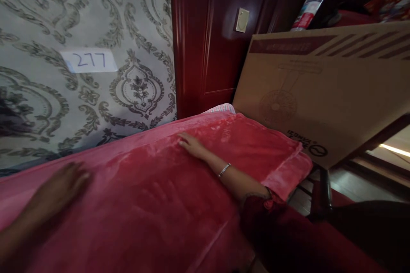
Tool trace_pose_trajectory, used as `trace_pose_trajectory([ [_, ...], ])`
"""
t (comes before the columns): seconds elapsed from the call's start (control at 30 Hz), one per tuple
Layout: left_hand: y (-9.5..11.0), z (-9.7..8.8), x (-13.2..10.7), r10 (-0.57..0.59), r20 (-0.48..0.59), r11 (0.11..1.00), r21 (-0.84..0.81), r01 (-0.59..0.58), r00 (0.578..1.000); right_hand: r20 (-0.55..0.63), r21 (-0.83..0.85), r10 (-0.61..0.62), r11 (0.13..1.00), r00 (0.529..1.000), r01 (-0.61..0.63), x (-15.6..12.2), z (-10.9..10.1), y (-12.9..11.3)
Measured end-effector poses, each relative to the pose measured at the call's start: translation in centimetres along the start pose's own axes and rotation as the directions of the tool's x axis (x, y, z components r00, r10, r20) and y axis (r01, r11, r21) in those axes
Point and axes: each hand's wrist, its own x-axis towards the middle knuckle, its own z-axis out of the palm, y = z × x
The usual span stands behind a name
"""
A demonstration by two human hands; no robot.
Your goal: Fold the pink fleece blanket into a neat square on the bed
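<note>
A plush red-pink blanket (pixel 153 204) lies spread in front of me, with a seam near its edge and smoothed streaks in its pile. My right hand (pixel 194 145) rests on it near the far side, palm down and fingers stretched out, with a silver bangle on the wrist. On the left, my left hand (pixel 65 185) is over the blanket, slightly blurred, its thumb apart from the other fingers and nothing visible in it. Whether it presses on the fabric I cannot tell. A striped cloth (pixel 221 108) peeks out beyond the blanket's far edge.
Patterned wallpaper (pixel 137 85) with a paper marked 277 (pixel 91 60) runs behind the blanket. A dark red wooden panel (pixel 221 51) adjoins it. To the right stand a large cardboard box (pixel 346 89), a plastic bottle (pixel 310 6) behind its top edge, and a dark chair (pixel 368 222).
</note>
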Motion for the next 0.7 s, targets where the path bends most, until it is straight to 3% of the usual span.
trace_pose_trajectory([
  [0.1, 5.8, 1.7, 3.3, 0.132, 0.070, 0.987, -0.097, -0.125, 0.989, -0.164, 0.000, 0.111, 0.994, 0.980, -0.112, 1.2, -3.6, 6.7],
  [0.2, 11.8, 3.0, 5.0, 0.256, 0.058, 0.957, -0.153, -0.245, 0.965, -0.265, -0.023, 0.253, 0.963, 0.930, -0.269, 1.3, -6.9, 14.6],
  [0.3, 15.3, 5.1, 5.5, 0.322, 0.059, 0.936, -0.168, -0.309, 0.945, -0.316, -0.046, 0.344, 0.925, 0.884, -0.377, 1.1, -8.9, 21.4],
  [0.37, 16.0, 6.6, 5.3, 0.334, 0.062, 0.932, -0.170, -0.320, 0.940, -0.317, -0.059, 0.369, 0.912, 0.874, -0.407, 1.3, -9.5, 24.7],
  [0.47, 15.4, 8.3, 4.9, 0.340, 0.051, 0.929, -0.171, -0.328, 0.939, -0.291, -0.119, 0.355, 0.908, 0.888, -0.402, 2.5, -9.8, 28.2],
  [0.7, 14.4, 8.6, 4.3, 0.360, -0.015, 0.918, -0.170, -0.358, 0.933, -0.112, -0.363, 0.256, 0.889, 0.960, -0.279, 6.6, -10.2, 33.6],
])
